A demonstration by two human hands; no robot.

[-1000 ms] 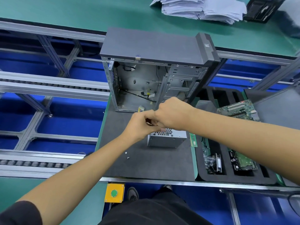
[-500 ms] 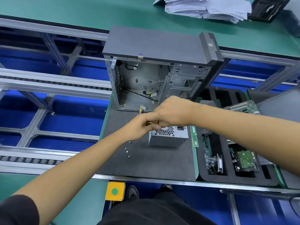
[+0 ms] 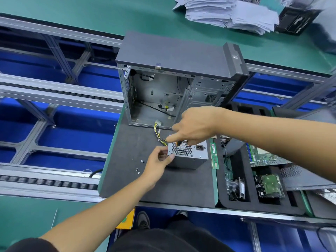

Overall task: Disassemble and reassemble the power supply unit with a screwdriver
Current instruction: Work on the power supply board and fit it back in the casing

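Note:
The grey power supply unit (image 3: pixel 189 157) lies on the dark mat (image 3: pixel 127 151), its honeycomb vent and power socket facing me. My left hand (image 3: pixel 157 163) pinches its left front corner, thumb on the edge. My right hand (image 3: pixel 194 126) curls over its top rear edge, index finger stretched out to the left. A yellow and black cable bundle (image 3: pixel 158 131) runs from the unit toward the open computer case (image 3: pixel 172 57). Three loose screws (image 3: pixel 141 161) lie on the mat to the left. No screwdriver can be made out.
A black foam tray (image 3: pixel 236 200) on the right holds a motherboard (image 3: pixel 265 157), a drive (image 3: pixel 271 186) and other parts. A green memory stick (image 3: pixel 215 155) lies beside the unit. Paper stacks (image 3: pixel 231 13) sit on the far table. Conveyor rails (image 3: pixel 54 99) run on the left.
My hands, joined above the unit before, have parted. The left dropped to the unit's left corner, the right stayed over the top, and the cable bundle now shows.

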